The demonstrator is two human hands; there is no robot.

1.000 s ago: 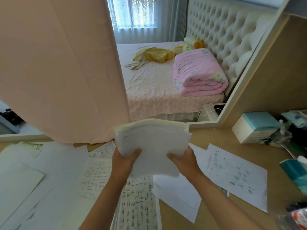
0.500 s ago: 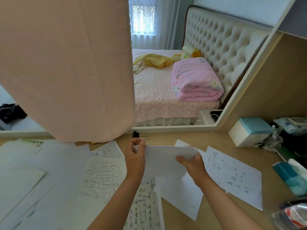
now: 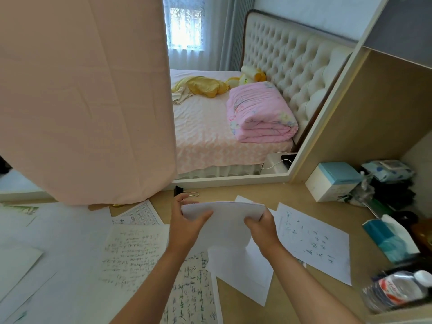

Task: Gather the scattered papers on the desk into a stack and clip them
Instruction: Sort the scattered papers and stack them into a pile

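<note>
Nearest, in the lower part of the frame, loose sheets are seen lying flat on the tabletop. One handwritten sheet lies at lower centre and a second handwritten sheet at centre left. A blank sheet lies below the right hand, and a scribbled sheet lies to the right. The gathering step is judged to be in hand and only partly done, since these sheets are not yet collected.

Above them, at centre frame, a partial stack of papers appears to be held off the tabletop, bowed upward along its far edge. Its left end is gripped by the left hand, with the thumb laid over the top and the fingers tucked behind. Its right end is pinched by the right hand, the fingers curled round the edge.

Farther off, just beyond the left hand, a black binder clip lies untouched on the tabletop beside the hanging pink cloth. The next move is judged to call for one hand to be freed. The remaining sheets could then be added and the edges squared before the clip is reached for.
</note>
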